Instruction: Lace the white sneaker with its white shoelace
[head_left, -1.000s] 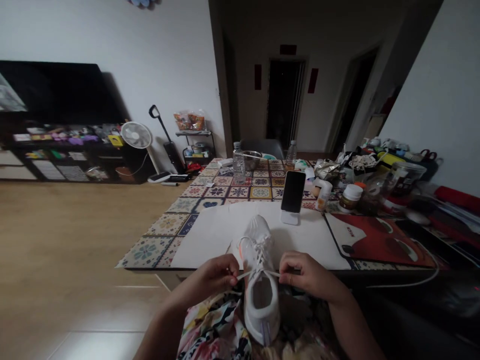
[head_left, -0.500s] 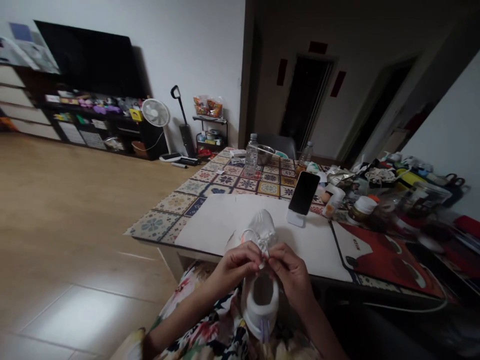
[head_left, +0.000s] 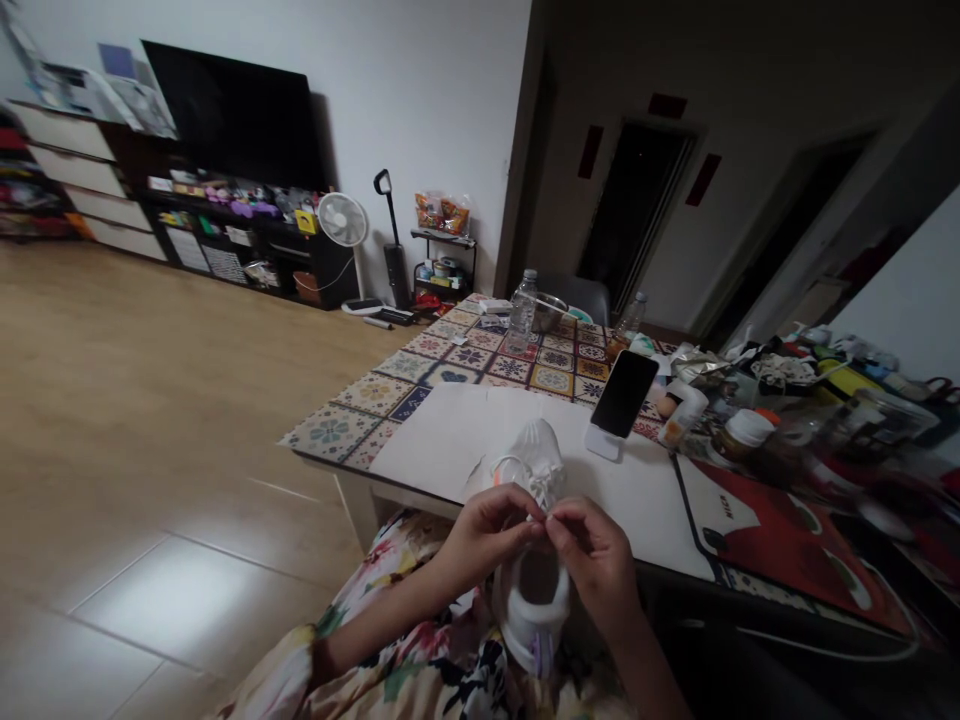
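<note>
A white sneaker points away from me, its toe over the table edge and its heel, with a purple tab, close to my lap. White shoelaces cross its upper. Above the ankle opening, my left hand pinches a lace between thumb and forefinger. Fingertips almost touching it, my right hand is also closed in a pinch on the lace. The fingers cover most of the gripped part. Under the toe lies a white sheet.
A phone leans on a white stand beyond the shoe. To the right lie a red bag and many jars and packets. A plastic bottle and a metal bowl stand farther back on the patterned tablecloth.
The view has swung slightly left, so everything sits farther right. My fingertips have come closer together over the shoe's opening, both still pinching.
</note>
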